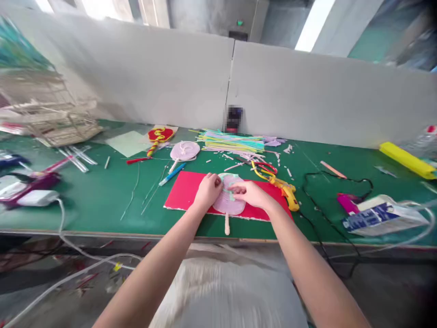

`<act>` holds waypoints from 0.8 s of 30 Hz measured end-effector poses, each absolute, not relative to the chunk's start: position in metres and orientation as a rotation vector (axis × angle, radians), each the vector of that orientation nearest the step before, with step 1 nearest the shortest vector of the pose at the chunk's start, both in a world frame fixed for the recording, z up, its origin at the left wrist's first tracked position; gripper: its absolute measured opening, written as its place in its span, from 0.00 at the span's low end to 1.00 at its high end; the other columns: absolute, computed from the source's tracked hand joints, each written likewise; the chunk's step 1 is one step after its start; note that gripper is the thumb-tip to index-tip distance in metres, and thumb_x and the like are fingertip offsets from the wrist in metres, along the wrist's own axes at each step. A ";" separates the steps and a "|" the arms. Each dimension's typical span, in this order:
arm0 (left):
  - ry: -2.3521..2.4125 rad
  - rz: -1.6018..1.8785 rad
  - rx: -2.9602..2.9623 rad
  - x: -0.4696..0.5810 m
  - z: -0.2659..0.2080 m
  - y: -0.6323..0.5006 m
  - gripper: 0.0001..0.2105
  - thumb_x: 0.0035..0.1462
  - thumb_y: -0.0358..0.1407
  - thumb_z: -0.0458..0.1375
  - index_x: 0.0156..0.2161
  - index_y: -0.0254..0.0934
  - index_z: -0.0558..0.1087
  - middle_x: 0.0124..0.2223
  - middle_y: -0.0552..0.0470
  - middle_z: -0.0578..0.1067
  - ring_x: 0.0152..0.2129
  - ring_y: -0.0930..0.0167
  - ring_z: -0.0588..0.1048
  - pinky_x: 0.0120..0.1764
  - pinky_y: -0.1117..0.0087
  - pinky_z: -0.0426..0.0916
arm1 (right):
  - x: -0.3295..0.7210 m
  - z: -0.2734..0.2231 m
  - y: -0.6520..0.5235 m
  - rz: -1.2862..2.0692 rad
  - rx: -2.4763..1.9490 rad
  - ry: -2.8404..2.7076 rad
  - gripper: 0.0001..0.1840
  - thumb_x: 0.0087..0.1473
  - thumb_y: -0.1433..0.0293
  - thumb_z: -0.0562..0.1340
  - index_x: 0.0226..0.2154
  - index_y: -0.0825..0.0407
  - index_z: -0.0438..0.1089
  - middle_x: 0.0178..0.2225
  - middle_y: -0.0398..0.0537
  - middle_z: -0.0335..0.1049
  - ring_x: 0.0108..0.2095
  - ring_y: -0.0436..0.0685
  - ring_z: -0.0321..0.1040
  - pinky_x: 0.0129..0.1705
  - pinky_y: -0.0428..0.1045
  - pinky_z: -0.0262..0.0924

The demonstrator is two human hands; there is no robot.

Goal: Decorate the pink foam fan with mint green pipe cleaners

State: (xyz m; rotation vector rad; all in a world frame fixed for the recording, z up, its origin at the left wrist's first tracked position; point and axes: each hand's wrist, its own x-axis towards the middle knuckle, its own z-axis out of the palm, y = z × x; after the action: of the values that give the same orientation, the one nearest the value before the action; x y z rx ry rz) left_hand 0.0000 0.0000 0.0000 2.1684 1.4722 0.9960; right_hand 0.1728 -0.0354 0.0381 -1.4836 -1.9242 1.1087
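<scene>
A blue pen (173, 174) is laid just left of a red board (184, 189) on the green desk (102, 200). The curled left hand (207, 191) is placed at the rim of a round pink fan (228, 207) on the board; its right side is partly covered by the right hand (252, 193). Whether anything is pinched by either grip cannot be told. At right, a yellow glue gun (287, 193) is seen.

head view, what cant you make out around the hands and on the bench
All in the head view:
Lilac fan-shaped piece: part of its left side hidden by the left hand.
Right hand: blurred, any grip unclear.
Dark object by the wall: pixelated.
Beige rack: blurred, cut off by the left edge.
Blue-and-white packet: lettering too blurred.
</scene>
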 end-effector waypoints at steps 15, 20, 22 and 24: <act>1.672 0.864 2.355 0.004 0.005 -0.008 0.03 0.54 0.34 0.54 0.34 0.37 0.68 0.35 0.49 0.70 0.34 0.67 0.68 0.36 0.69 0.64 | 0.174 0.041 -0.041 1.073 -1.508 -1.889 0.19 0.46 0.78 0.60 0.43 0.52 0.73 0.38 0.49 0.76 0.37 0.58 0.71 0.45 0.55 0.64; 1.665 0.917 2.175 -0.001 0.003 -0.005 0.06 0.51 0.35 0.58 0.34 0.37 0.68 0.35 0.50 0.70 0.36 0.66 0.68 0.37 0.69 0.64 | 0.175 0.037 -0.042 1.096 -1.517 -1.828 0.19 0.46 0.78 0.61 0.43 0.51 0.73 0.39 0.49 0.75 0.39 0.58 0.71 0.47 0.56 0.63; 1.652 0.929 2.155 -0.003 0.003 -0.004 0.06 0.50 0.35 0.59 0.34 0.37 0.69 0.35 0.50 0.70 0.36 0.66 0.68 0.38 0.69 0.65 | 0.176 0.037 -0.043 1.114 -1.512 -1.818 0.19 0.47 0.77 0.61 0.43 0.51 0.73 0.39 0.49 0.75 0.40 0.58 0.71 0.48 0.56 0.63; 1.634 0.935 2.165 -0.003 0.003 -0.004 0.05 0.50 0.35 0.59 0.34 0.37 0.69 0.35 0.50 0.70 0.36 0.67 0.68 0.38 0.69 0.65 | 0.177 0.038 -0.044 1.144 -1.507 -1.808 0.19 0.47 0.77 0.61 0.44 0.52 0.72 0.39 0.49 0.75 0.41 0.58 0.71 0.48 0.56 0.63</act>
State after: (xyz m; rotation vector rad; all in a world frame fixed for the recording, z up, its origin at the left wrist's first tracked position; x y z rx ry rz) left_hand -0.0032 -0.0037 0.0027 2.1650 1.6344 0.9352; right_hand 0.1767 -0.0440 0.0383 -1.5070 -1.8076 1.1441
